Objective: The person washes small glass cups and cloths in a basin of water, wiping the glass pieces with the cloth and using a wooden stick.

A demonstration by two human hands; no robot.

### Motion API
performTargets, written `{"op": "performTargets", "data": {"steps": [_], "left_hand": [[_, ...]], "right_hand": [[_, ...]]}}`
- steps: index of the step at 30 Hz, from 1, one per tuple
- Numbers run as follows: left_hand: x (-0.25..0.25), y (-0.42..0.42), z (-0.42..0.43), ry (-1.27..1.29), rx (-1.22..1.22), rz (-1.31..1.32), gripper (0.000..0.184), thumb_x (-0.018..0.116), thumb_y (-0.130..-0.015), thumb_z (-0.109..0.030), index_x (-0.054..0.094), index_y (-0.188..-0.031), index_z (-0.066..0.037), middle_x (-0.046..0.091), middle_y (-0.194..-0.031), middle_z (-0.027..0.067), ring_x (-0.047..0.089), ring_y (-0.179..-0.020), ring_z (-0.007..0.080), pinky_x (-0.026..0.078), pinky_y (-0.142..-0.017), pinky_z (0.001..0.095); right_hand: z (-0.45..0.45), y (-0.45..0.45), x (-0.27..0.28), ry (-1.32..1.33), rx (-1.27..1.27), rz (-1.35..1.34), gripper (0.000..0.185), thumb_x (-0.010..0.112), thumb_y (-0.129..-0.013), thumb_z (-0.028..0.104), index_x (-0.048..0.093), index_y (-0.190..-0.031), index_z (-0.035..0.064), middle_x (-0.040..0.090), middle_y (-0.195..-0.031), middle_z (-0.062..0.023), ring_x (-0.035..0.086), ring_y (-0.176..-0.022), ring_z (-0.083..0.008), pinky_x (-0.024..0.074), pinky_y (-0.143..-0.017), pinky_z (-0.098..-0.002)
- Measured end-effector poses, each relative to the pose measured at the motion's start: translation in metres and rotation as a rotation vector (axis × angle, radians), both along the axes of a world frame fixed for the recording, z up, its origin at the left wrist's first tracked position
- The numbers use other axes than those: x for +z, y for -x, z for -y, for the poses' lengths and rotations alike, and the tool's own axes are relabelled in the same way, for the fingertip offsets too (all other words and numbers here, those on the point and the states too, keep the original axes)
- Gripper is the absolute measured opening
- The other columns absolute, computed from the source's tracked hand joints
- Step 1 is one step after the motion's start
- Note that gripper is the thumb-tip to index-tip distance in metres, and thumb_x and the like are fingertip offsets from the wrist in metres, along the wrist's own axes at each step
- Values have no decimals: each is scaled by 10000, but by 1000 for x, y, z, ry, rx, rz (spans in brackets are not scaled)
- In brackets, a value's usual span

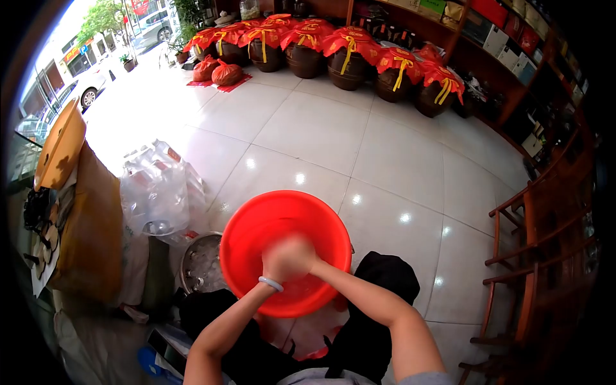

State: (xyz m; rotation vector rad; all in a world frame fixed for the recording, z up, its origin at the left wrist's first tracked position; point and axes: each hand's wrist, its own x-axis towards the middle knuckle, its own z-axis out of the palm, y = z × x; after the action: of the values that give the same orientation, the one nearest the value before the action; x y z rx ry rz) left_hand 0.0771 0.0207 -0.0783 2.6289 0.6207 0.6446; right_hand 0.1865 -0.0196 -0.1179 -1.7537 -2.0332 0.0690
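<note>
A large red plastic basin (240,221) stands between my knees, with what looks like some liquid low inside. My left hand (277,264) and my right hand (300,251) are together over the basin's middle. Motion smears both, so their fingers and anything between them cannot be made out. A pale bangle (271,283) circles my left wrist. Close to the basin's left side is a round metal pot (185,273) holding several clear, shiny pieces, too small to name.
Clear plastic packaging with bottles (160,186) sits left of the pot, beside a brown box (90,224). Dark jars (346,70) with red covers line the far wall; two red bundles (226,74) lie near them. Wooden chairs (529,256) stand at the right on the tiled floor (404,173).
</note>
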Motion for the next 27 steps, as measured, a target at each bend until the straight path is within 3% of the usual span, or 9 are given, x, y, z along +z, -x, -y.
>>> {"op": "performTargets", "data": {"steps": [6, 8, 10, 13, 17, 22, 24, 25, 27], "left_hand": [[3, 3, -1, 59, -165, 78, 178, 614, -709, -231, 595, -847, -121, 591, -758, 29, 576, -620, 171, 458, -515, 305], [-10, 2, -5, -16, -111, 192, 148, 613, -695, -219, 587, -793, -111, 555, -703, 41, 538, -576, 175, 439, -499, 300], [-2, 0, -4, -59, -99, 274, 118, 535, -774, -186, 542, -788, -69, 531, -642, 82, 527, -509, 231, 428, -460, 335], [14, -4, 1, 8, -73, 416, 203, 411, -881, -179, 488, -776, -24, 508, -581, 109, 514, -438, 251, 415, -421, 355], [-4, -3, -4, 190, -10, 460, 317, 318, -929, -240, 477, -767, -18, 528, -595, 80, 527, -482, 169, 424, -443, 309], [-33, -1, -5, 704, 103, 263, 281, 344, -927, -205, 524, -837, -9, 587, -736, 75, 576, -664, 151, 464, -542, 278], [-24, -1, -6, 903, 124, 175, 257, 362, -920, -178, 548, -879, -7, 602, -785, 75, 590, -718, 166, 480, -584, 282], [-22, 2, -10, 418, -10, 40, 213, 427, -894, -214, 558, -877, -47, 597, -817, 72, 579, -733, 187, 474, -603, 311], [-31, 10, -18, -72, -144, -92, 179, 491, -868, -251, 567, -875, -88, 591, -850, 69, 568, -748, 208, 467, -623, 340]], "right_hand": [[-19, -3, -100, -37, 149, 379, 131, 630, -677, 79, 567, -792, 75, 544, -693, -18, 537, -613, -139, 425, -484, -256], [12, -20, 24, 571, 8, -1089, 79, 577, -746, 86, 556, -818, 63, 553, -715, -20, 539, -609, -129, 446, -486, -251], [26, -16, 85, 782, -176, -1837, 56, 524, -814, 94, 546, -844, 51, 562, -737, -23, 541, -605, -119, 468, -489, -246], [19, -10, 44, 637, -162, -1977, 77, 518, -830, 125, 546, -809, 57, 571, -728, -14, 545, -583, -118, 467, -479, -248], [19, -6, 41, 464, -57, -1851, 70, 558, -791, 129, 554, -783, 60, 562, -680, -31, 545, -561, -142, 462, -491, -278], [17, 4, 72, 101, -370, -287, 59, 578, -721, 82, 559, -771, 57, 546, -667, -78, 543, -586, -214, 454, -544, -322], [20, 8, 61, -5, -347, -465, 104, 562, -722, 97, 526, -794, 31, 551, -698, -136, 552, -613, -291, 460, -531, -356], [21, 11, 60, -115, -321, -646, 150, 546, -722, 111, 494, -816, 6, 556, -730, -193, 562, -640, -367, 465, -518, -390], [20, 15, 59, -193, -239, -350, 71, 543, -751, 57, 570, -816, 46, 561, -806, -99, 558, -719, -221, 466, -588, -334]]}}
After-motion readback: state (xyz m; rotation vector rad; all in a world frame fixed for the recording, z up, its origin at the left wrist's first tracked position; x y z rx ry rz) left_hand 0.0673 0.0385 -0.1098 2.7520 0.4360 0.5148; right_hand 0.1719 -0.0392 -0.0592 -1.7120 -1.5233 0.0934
